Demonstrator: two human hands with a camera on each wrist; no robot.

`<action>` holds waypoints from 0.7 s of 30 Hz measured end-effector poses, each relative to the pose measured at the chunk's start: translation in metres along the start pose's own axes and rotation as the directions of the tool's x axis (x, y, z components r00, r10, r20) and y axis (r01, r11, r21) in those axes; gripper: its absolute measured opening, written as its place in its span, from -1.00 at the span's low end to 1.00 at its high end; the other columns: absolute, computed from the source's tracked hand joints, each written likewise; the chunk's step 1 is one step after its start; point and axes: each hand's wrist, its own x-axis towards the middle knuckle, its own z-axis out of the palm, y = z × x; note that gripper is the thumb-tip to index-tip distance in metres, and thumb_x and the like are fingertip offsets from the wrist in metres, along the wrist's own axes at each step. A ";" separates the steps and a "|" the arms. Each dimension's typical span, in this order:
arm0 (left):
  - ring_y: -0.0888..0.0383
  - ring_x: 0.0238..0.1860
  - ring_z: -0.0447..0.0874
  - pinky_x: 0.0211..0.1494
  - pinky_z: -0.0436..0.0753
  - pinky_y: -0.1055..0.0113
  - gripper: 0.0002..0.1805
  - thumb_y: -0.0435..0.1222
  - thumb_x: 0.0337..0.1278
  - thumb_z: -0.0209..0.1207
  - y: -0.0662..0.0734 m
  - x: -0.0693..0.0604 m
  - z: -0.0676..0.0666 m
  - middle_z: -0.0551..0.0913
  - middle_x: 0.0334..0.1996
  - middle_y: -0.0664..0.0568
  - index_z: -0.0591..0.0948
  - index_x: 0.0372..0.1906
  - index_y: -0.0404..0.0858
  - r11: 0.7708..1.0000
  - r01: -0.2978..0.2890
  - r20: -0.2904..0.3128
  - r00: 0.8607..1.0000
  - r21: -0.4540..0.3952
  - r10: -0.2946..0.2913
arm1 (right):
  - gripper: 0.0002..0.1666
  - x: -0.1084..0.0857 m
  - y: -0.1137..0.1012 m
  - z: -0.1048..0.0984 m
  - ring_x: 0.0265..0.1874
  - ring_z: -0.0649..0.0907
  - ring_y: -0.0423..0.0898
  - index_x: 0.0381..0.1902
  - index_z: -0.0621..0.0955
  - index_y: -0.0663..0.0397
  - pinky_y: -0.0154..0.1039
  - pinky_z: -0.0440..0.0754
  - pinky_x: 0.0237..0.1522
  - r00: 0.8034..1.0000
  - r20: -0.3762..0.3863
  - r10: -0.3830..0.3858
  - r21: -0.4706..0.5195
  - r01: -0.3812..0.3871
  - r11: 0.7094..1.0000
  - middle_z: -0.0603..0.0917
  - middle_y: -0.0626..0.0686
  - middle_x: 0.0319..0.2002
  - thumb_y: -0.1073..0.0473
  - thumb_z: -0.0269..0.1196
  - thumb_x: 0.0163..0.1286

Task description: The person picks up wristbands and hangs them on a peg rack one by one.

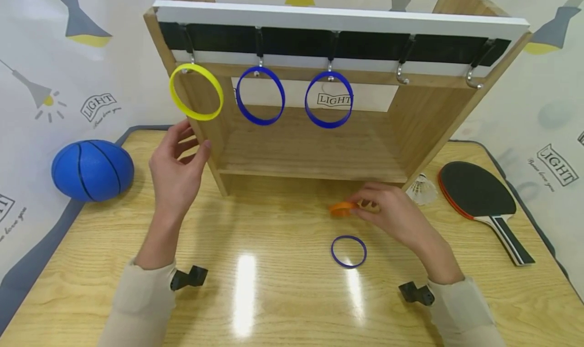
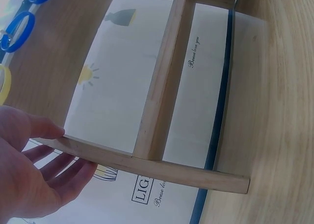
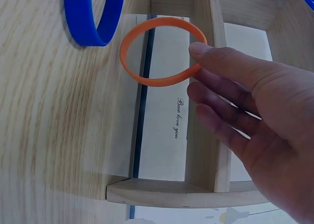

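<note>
My right hand (image 1: 390,213) pinches an orange silicone wristband (image 3: 159,82) between thumb and fingers, just above the table before the wooden rack (image 1: 315,170). Below it, a blue wristband (image 1: 334,260) lies on the table. My left hand (image 1: 175,169) grips the rack's left side panel (image 2: 206,178), thumb on the inner face and fingers on the outer. From the rack's hooks hang a yellow wristband (image 1: 219,104) at the far left and two blue ones, the left blue wristband (image 1: 282,96) and the middle blue wristband (image 1: 328,124). The two right-hand hooks, such as the end hook (image 1: 472,79), hold nothing.
A blue ball (image 1: 93,169) sits on the table (image 1: 283,296) left of the rack. To the right lie a shuttlecock (image 1: 422,191) and a table tennis bat (image 1: 476,190). Printed cloth (image 1: 55,83) hangs behind.
</note>
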 end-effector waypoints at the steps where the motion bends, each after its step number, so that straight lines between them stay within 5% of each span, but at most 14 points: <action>1: -0.01 -0.04 0.66 -0.12 0.64 0.43 -0.58 -0.41 0.21 0.24 0.000 0.000 0.000 0.64 0.03 -0.12 0.57 0.19 -0.32 1.000 -0.001 0.000 1.000 0.000 0.001 | -0.83 0.000 0.000 0.000 -0.35 0.62 -0.21 -0.22 0.75 -0.01 -0.25 0.62 -0.35 1.000 -0.001 -0.001 -0.002 0.001 1.000 0.68 -0.12 -0.31 0.19 0.45 0.20; 11: -0.01 -0.04 0.66 -0.13 0.64 0.42 -0.57 -0.40 0.20 0.25 -0.005 0.001 0.000 0.64 0.03 -0.10 0.58 0.19 -0.26 1.000 0.002 -0.004 1.000 -0.006 -0.002 | -0.81 -0.001 0.001 0.000 -0.34 0.63 -0.18 -0.20 0.76 0.01 -0.18 0.63 -0.36 0.999 0.029 0.021 0.005 -0.021 1.000 0.67 -0.14 -0.32 0.17 0.45 0.20; 21: 0.04 -0.05 0.67 -0.14 0.65 0.42 -0.55 -0.37 0.18 0.29 -0.039 0.011 0.003 0.64 0.04 -0.03 0.58 0.20 -0.19 1.000 0.003 -0.016 1.000 -0.010 -0.003 | -0.82 -0.003 -0.006 -0.013 -0.35 0.63 -0.25 -0.22 0.76 -0.02 -0.20 0.63 -0.35 1.000 -0.024 -0.010 0.031 0.010 0.999 0.69 -0.18 -0.31 0.23 0.46 0.18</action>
